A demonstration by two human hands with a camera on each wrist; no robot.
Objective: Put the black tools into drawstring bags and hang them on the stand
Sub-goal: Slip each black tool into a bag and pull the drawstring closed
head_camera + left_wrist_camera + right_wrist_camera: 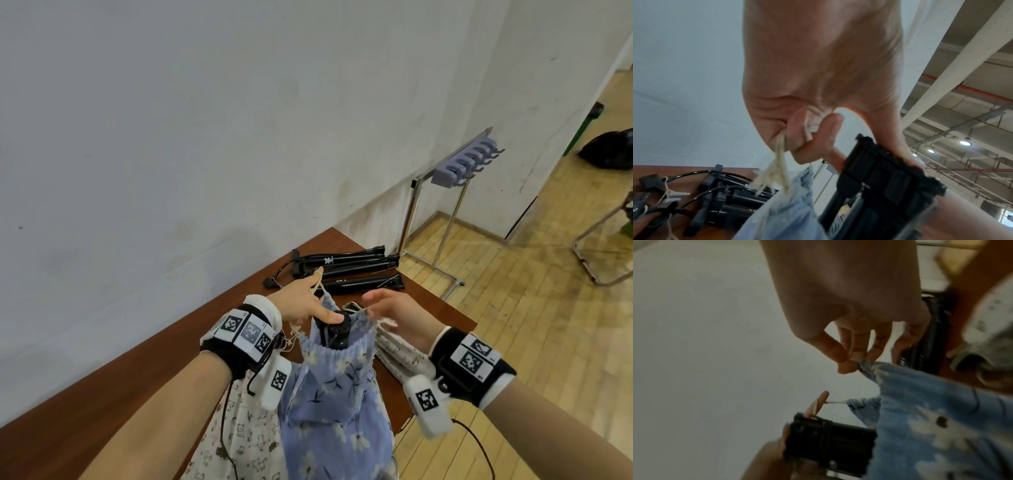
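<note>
A blue flowered drawstring bag (pixel 337 387) hangs upright over the table's near right edge, with the top of a black tool (pixel 337 330) poking out of its mouth. My left hand (pixel 305 301) holds the pale drawstring (pixel 777 172) in curled fingers, its thumb pressing on the tool's black head (pixel 885 175). My right hand (pixel 394 313) pinches the bag's gathered rim (pixel 869 366) between thumb and fingertips on the right side. Three more black tools (pixel 356 269) lie at the table's far end. The metal stand (pixel 445 212) with grey hooks (pixel 469 161) is on the floor beyond the table.
White patterned bags lie on the brown table (pixel 144 356), one under my left arm (pixel 239 435) and one under my right hand (pixel 400 353). A white wall runs along the left. Wooden floor (pixel 534 308) spreads right, with a chair frame (pixel 603 240) and a dark bag (pixel 609 150).
</note>
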